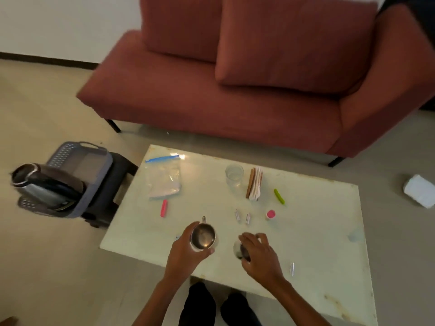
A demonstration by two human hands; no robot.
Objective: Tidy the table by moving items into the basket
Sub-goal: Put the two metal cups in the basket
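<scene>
My left hand (186,250) grips a steel cup (203,236) near the front of the white table (317,231). My right hand (259,255) curls over a second metal cup (239,249), mostly hidden under the fingers. The grey basket (94,161) sits on a dark stool left of the table and holds a steel kettle (35,182). On the table lie a zip bag (163,177), a pink clip (163,208), a green clip (279,196), a glass (234,176), a napkin holder (254,183) and a pink-capped jar (270,214).
Small sachets (242,216) lie mid-table, and another thin one (292,268) lies right of my right hand. A red sofa (235,90) stands behind the table. A white cloth (420,190) lies on the floor at right. My feet are below the table's front edge.
</scene>
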